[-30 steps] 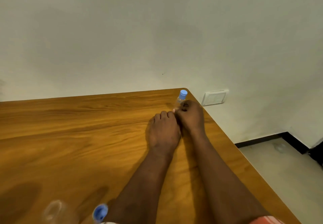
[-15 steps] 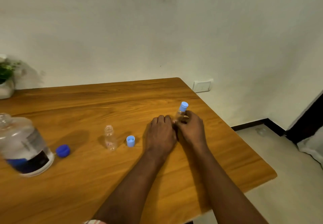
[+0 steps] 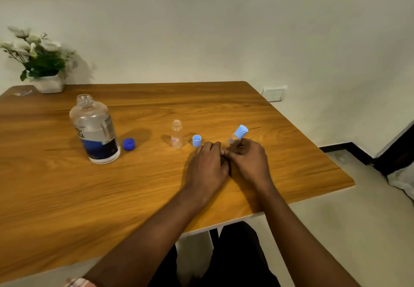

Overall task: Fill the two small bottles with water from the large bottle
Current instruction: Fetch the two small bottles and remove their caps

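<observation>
The large clear bottle (image 3: 95, 129) stands uncapped at the table's left, partly filled, with its dark blue cap (image 3: 128, 144) beside it. One small clear bottle (image 3: 177, 133) stands open mid-table, and its light blue cap (image 3: 197, 140) lies just to its right. My right hand (image 3: 248, 161) grips the second small bottle (image 3: 238, 134), which is tilted to the right and carries a light blue cap. My left hand (image 3: 207, 166) rests beside it with fingers curled, touching the right hand; what its fingertips hold is hidden.
The wooden table (image 3: 156, 197) ends at a rounded right corner, with floor beyond. A white pot of flowers (image 3: 42, 69) stands at the back left by the wall. A wall socket (image 3: 274, 94) sits behind the table's right edge.
The view has swung left and down, bringing the large bottle, its cap and the flower pot into sight. The capped small bottle now tilts further right in my right hand.
</observation>
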Tool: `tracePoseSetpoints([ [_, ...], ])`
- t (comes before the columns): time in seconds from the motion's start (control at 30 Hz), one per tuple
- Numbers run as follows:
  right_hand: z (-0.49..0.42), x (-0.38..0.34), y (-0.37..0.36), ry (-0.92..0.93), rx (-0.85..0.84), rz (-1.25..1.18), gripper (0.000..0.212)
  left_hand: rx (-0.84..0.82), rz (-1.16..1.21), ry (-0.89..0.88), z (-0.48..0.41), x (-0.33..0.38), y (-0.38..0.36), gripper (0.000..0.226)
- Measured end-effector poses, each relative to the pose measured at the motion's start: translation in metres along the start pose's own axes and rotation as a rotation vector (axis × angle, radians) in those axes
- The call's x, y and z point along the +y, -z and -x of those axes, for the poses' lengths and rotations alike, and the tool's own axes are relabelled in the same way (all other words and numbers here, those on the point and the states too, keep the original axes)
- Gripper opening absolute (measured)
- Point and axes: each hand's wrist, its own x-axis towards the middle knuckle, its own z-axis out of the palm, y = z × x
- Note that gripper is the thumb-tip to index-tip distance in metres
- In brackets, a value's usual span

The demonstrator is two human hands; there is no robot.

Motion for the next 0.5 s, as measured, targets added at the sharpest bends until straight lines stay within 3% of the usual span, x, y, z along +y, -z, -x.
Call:
tracePoseSetpoints([
  [0.23, 0.028, -0.021, -0.016, 0.009, -0.142, -0.143, 0.023, 0.038, 0.065, 0.006, 0.020, -0.025, 0.031, 0.026],
  [0.5, 0.027, -0.025, -0.014, 0.008, -0.221, -0.341, 0.027, 0.097, 0.153, 0.071, 0.027, -0.052, 0.053, 0.043],
])
